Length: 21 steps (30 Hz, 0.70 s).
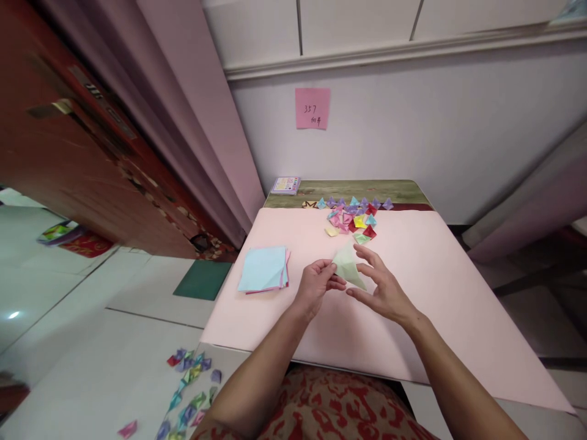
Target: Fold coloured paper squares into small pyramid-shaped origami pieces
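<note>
A pale green sheet of origami paper point(347, 266), folded to a roughly triangular shape, is held above the pink-covered table. My left hand point(321, 280) pinches its left corner between thumb and fingers. On its right side, my right hand point(378, 282) has its fingers spread and curved around the paper; whether a fingertip touches it I cannot tell. Just beyond the paper lies a heap of small folded paper pieces point(343, 221) in pink, purple, red, yellow and blue. To the left rests a stack of square paper sheets point(263, 269), light blue on top.
Small booklets or cards point(285, 185) lie at the table's far left corner. More folded pieces point(188, 391) are scattered on the floor at left. A pink note point(312, 109) sticks to the wall. A red door point(92, 140) stands at left.
</note>
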Motion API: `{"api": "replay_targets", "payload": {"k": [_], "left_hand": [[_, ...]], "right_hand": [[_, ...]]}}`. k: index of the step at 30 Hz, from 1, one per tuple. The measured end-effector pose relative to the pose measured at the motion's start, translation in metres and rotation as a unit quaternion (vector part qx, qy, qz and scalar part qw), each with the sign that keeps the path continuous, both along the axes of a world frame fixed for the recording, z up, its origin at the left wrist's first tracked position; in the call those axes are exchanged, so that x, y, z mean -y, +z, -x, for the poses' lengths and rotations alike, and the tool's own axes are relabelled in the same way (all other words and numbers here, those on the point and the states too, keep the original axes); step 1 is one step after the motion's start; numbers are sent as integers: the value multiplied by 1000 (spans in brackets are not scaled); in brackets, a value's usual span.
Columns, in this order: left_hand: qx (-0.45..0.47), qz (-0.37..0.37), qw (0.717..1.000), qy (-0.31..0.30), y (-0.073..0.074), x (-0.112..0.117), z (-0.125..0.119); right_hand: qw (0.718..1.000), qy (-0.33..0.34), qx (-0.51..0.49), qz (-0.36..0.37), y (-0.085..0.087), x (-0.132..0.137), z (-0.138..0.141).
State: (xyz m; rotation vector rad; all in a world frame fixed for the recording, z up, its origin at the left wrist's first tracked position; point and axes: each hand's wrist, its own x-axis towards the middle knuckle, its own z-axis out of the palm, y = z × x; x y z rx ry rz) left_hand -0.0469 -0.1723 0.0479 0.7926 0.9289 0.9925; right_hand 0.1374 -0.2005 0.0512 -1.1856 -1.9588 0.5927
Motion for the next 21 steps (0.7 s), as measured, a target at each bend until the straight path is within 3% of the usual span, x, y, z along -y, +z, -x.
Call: {"api": "replay_targets", "payload": {"k": [5,11,16,21], "left_hand": [[-14,-10,999,-31,4,-1,4],[-17,-23,995,-93,5,2,5],[-58,-84,982,-159,4,6,11],[-146,-139,970,-140,1,11,11]], "right_hand": [[992,-16,95,-81,5,-4,4],[990,-32,101,-92,3,-7,5],[986,-64,115,-103,7,-8,3],[986,-84,106,-98,19,-8,7]]}}
